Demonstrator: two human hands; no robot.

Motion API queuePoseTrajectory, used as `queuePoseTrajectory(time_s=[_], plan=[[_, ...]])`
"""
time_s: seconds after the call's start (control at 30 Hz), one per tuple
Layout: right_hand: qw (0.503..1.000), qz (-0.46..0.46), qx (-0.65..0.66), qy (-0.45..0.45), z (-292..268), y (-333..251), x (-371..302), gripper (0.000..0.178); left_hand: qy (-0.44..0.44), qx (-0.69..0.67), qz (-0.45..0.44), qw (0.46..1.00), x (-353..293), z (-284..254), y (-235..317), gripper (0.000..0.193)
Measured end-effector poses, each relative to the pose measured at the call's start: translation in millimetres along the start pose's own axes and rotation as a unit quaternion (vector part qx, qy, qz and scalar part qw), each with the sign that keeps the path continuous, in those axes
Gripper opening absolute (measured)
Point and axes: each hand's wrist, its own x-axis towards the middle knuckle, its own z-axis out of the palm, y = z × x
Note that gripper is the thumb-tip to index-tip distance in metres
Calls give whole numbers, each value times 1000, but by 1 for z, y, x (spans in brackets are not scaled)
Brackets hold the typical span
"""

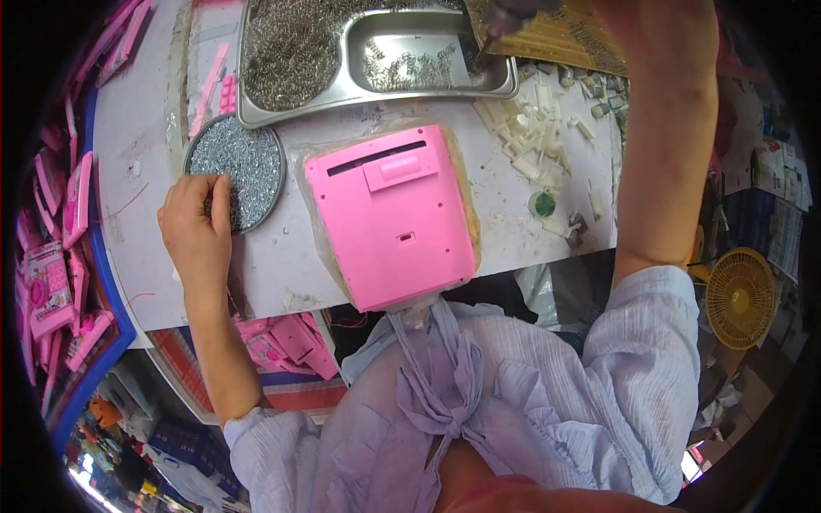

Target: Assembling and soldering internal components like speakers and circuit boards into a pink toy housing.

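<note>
My left hand (198, 215) reaches over the rim of a round dark dish, its fingers curled down into a heap of small silvery screws (244, 162). What its fingertips pinch, if anything, is hidden. In front of me a pink plastic casing (389, 231) lies back side up on a pad wrapped in clear plastic. It has a long dark slot, a raised rectangular part, small screw holes and a little central opening. At the upper edge my right hand (654, 21) is blurred and partly cut off, closed around what looks like a dark electric screwdriver (511, 15).
Behind the casing stands a metal tray (376, 101) with small springs. White plastic pieces (539, 137) lie to the right, near brown cardboard (564, 38). Pink toy parts (47, 282) fill a blue-edged container at left; more sit below the table edge. A yellow fan (741, 297) stands right.
</note>
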Motion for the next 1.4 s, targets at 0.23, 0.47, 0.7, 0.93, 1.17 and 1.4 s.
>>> queuePoseTrajectory(time_s=[0.23,0.47,0.7,0.93,1.17,1.4], plan=[[943,86,308,-95,-11,-8,-52,48,0,23,16,1000,0,-2,-4,25],[952,77,271,-123,-15,-4,-104,46,27,-36,32,998,-5,-7,34,16],[932,82,327,-133,23,-56,-130,35,-60,-265,167,948,-51,-7,148,15],[933,96,327,-119,28,-68,-143,35,-59,-305,152,938,-58,-3,154,13],[936,112,322,-92,36,-71,-146,35,-50,-285,175,941,-55,-7,157,14],[943,135,291,-86,41,-69,-148,35,-41,-262,187,946,-55,-6,158,15]])
